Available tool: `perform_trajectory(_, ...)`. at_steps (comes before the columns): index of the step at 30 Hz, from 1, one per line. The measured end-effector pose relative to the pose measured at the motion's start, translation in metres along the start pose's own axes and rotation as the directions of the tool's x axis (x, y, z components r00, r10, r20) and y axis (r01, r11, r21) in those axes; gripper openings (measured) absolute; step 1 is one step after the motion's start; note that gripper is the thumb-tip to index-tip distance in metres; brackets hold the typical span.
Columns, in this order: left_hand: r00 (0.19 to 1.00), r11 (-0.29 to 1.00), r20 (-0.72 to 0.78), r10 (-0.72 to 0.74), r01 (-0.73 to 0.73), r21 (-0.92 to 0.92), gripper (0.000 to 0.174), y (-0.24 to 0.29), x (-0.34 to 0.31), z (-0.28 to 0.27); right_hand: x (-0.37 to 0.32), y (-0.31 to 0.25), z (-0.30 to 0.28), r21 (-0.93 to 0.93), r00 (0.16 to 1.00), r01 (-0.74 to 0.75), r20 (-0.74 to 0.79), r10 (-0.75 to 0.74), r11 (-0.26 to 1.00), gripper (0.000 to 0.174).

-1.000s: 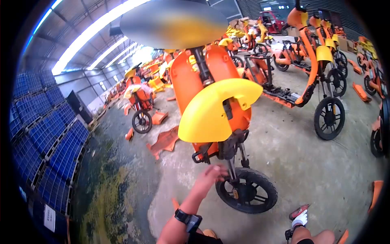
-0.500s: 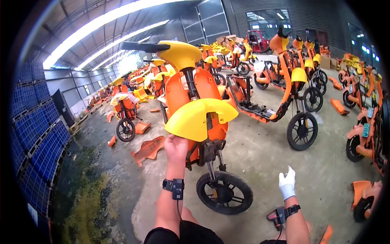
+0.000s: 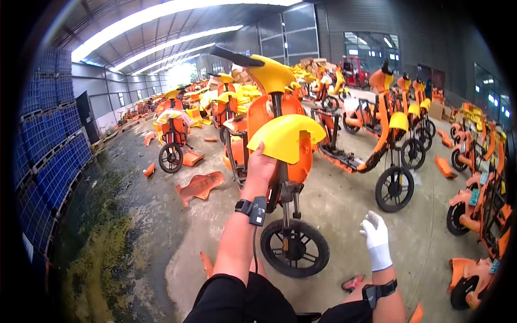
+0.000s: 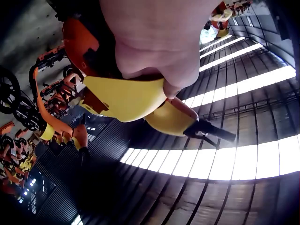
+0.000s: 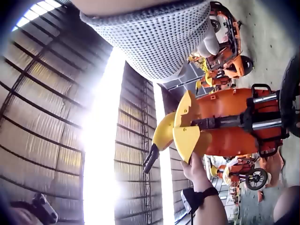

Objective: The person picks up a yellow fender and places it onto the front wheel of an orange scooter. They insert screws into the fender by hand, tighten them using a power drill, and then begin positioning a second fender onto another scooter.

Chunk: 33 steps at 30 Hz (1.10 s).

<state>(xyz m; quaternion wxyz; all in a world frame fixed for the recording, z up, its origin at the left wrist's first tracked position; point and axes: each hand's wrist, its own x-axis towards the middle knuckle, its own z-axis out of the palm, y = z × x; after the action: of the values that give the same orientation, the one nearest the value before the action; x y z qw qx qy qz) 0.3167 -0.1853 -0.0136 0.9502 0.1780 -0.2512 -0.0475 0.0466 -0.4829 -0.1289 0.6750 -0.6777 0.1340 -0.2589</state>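
Note:
An orange electric scooter (image 3: pixel 280 161) stands in front of me with a yellow front fender (image 3: pixel 285 137) over its black front wheel (image 3: pixel 294 247). My bare left hand (image 3: pixel 261 164) grips the fender's lower left edge; the left wrist view shows the fingers curled on the yellow fender (image 4: pixel 126 96), and the right wrist view shows the left hand (image 5: pixel 194 168) under the fender (image 5: pixel 187 136). My right hand (image 3: pixel 375 237), in a white glove, hangs free to the right of the wheel with fingers straight, holding nothing. The yellow handlebar housing (image 3: pixel 272 72) tops the scooter.
Many orange and yellow scooters (image 3: pixel 396 134) fill the warehouse floor behind and to the right. Loose orange panels (image 3: pixel 199 185) lie on the concrete at left. Blue crates (image 3: pixel 48 161) are stacked along the left wall. A red object (image 3: pixel 353 281) lies on the floor near my right knee.
My left hand went from the fork near the wheel up to the fender's edge and now grips it. My gloved right hand lifted off the floor into the air.

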Motion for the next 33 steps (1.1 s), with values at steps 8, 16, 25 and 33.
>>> perform_trajectory(8,0.945,0.448,0.316,-0.083,-0.248,0.859,0.021,-0.033,-0.075,0.046,0.014,-0.052,0.058,0.458,0.994,-0.012,0.102,-0.04,0.889,0.063)
perform_trajectory(16,0.679,0.194,0.51,-0.528,-0.488,0.851,0.028,-0.103,-0.172,-0.02,0.085,-0.01,0.042,0.745,0.957,-0.229,0.288,0.007,0.627,0.055)
perform_trajectory(25,0.439,-0.085,0.33,-0.836,-0.697,0.712,0.035,-0.117,-0.166,-0.103,0.121,0.053,0.053,0.298,0.939,-0.3,0.262,0.224,0.906,0.045)
perform_trajectory(33,0.776,-0.57,-0.322,-0.543,-0.058,0.82,0.024,-0.054,-0.131,-0.184,0.134,0.069,0.117,-0.791,0.815,0.51,0.57,0.105,0.337,0.09)
